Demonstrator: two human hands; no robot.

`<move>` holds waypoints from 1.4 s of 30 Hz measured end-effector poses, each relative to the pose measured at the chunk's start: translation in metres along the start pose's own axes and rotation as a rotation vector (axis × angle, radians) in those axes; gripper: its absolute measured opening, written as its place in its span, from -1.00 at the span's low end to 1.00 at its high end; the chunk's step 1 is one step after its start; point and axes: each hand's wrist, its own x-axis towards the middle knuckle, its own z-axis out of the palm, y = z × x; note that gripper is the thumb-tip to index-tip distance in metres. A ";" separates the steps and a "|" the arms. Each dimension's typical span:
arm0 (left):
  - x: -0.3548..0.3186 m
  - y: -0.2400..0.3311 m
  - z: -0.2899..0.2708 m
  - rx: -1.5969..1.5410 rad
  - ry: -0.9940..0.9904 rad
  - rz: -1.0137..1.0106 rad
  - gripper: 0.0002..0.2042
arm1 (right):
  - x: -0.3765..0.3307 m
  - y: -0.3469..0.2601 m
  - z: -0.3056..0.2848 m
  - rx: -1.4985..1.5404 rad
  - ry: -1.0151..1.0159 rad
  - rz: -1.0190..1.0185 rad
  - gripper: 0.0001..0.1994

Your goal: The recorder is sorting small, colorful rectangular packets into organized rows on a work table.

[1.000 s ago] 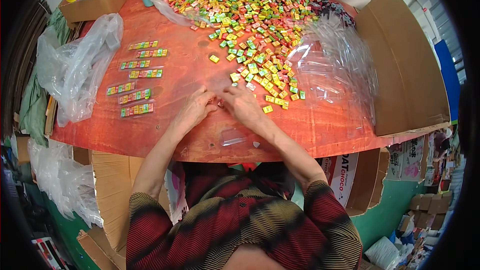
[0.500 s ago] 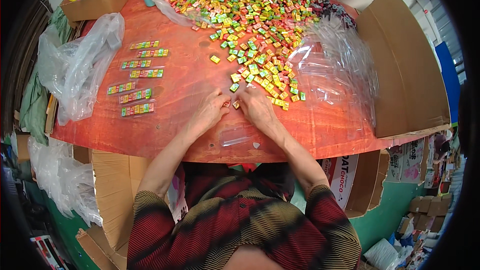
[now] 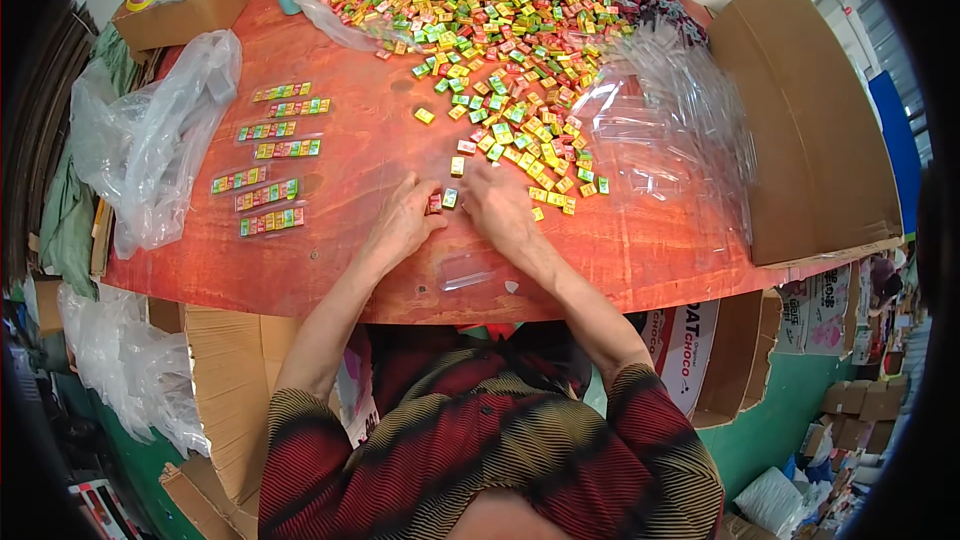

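My left hand [image 3: 403,222] rests on the red table, its thumb and fingers closed round a small red box [image 3: 435,203]. Right beside it stands a green-and-white small box [image 3: 450,199], between my two hands. My right hand [image 3: 498,210] is curled over the table just right of that box; its fingertips are smeared, so what they hold cannot be made out. Beyond the hands lie a yellow small box [image 3: 457,167] and a red-and-white one [image 3: 466,147]. A clear plastic sleeve [image 3: 467,271] lies flat nearer to me.
A large heap of small coloured boxes [image 3: 490,0] spills toward me from a clear bag. Several packed rows [image 3: 272,221] lie at left, near a crumpled plastic bag [image 3: 160,140]. Clear sleeves [image 3: 665,125] pile at right before a cardboard box [image 3: 800,120].
Both hands have shifted slightly; the left one moved a little left. A green-and-white box now shows between them, and boxes at the near edge of the spill have moved.
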 end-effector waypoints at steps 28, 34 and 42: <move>0.011 0.034 0.045 0.124 0.004 0.085 -0.63 | -0.055 0.017 -0.030 -0.155 -0.023 0.363 -0.79; 0.014 0.031 0.049 0.172 0.135 0.061 -0.71 | -0.039 0.019 -0.033 -0.224 -0.069 0.294 -0.77; 0.008 0.025 0.041 0.167 0.127 0.093 -0.74 | -0.050 0.021 -0.033 -0.201 -0.115 0.165 -0.70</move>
